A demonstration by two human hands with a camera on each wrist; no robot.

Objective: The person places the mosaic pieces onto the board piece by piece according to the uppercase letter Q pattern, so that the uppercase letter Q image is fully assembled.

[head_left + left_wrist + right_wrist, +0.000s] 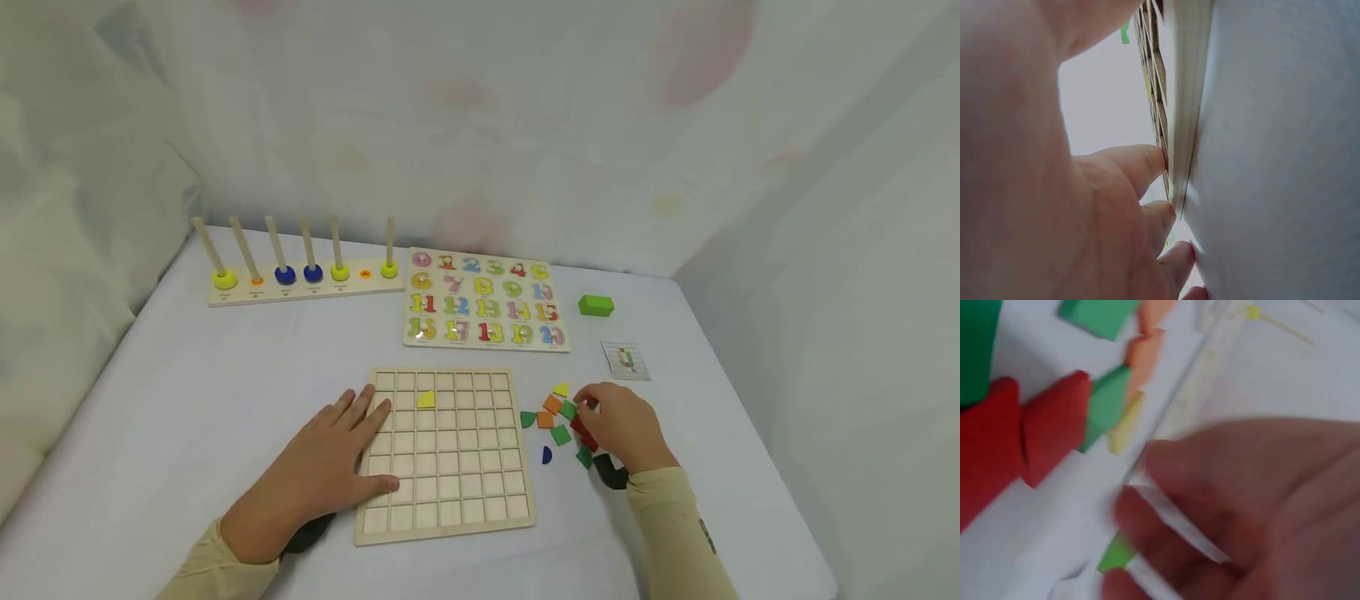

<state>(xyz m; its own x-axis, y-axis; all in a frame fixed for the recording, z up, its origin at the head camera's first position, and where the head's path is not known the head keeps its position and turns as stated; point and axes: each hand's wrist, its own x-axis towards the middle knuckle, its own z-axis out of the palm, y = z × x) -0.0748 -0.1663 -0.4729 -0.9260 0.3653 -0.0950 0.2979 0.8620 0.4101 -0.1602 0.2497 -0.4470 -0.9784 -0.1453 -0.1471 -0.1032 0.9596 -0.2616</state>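
Observation:
My left hand lies with its fingers spread across the left edge of a wooden grid board. In the left wrist view its fingertips touch the board's side. One yellow quarter-round piece sits in an upper cell. To the board's right, my right hand hovers over a loose group of small pieces, its fingers loosely bent. Red pieces, a green piece and a yellow piece lie near its fingertips in the right wrist view. No piece shows between thumb and fingers.
Behind the board lies a number puzzle. A peg stand with yellow and blue rings is at the back left. A green block and a printed card lie at the right. A blue half-round piece is beside the board.

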